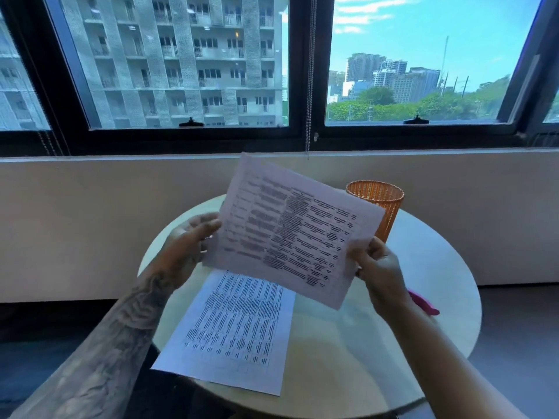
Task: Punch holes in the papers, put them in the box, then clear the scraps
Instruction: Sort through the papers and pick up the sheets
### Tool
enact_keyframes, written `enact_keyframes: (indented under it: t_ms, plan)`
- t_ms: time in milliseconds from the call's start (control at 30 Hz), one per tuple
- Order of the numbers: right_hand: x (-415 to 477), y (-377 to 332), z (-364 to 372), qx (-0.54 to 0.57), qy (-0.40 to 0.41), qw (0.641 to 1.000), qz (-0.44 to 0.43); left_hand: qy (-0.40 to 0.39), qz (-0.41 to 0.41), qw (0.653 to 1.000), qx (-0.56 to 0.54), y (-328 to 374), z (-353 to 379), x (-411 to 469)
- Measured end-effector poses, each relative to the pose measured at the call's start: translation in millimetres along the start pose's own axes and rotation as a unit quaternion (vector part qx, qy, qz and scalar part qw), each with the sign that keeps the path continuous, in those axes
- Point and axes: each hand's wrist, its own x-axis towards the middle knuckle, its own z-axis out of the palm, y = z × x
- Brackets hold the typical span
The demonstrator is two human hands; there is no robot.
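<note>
Left hand (189, 246), right hand (378, 267) raised, pinching sheet (290, 231)

I see one printed sheet (290, 237) held up tilted at frame centre; a second sheet (233, 331) lies flat on the counter (423, 267) below it.

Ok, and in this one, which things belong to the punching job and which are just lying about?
Job: held sheet, gripped by left hand and right hand; second sheet lying flat; orange container, probably the box; pink object behind the right wrist, possibly the punch, mostly hidden.
Just there: round table; window behind.
</note>
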Motion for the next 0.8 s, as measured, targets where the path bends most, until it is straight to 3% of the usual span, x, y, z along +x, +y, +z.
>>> enact_keyframes:
  t_ms: [100, 400, 667, 800]
  plan:
    - [1.9, -1.3, 3.6, -0.031, -0.015, 0.999, -0.015, -0.032, -0.027, 0.999, 0.021, -1.9, 2.2, -1.2]
    - [5.3, -15.1, 12.4, -0.061, 0.001, 0.996, -0.067, 0.082, 0.051, 0.995, 0.033, -13.0, 24.6, -12.8]
    - [-12.8, 37.0, 7.1, -0.044, 0.023, 0.998, 0.047, 0.110, -0.005, 0.993, 0.035, -73.9, 27.7, -39.0]
    - [-8.8, 39.1, 18.7, -0.030, 0.027, 0.998, 0.057, 0.094, -0.005, 0.994, 0.049, -76.9, 31.7, -35.3]
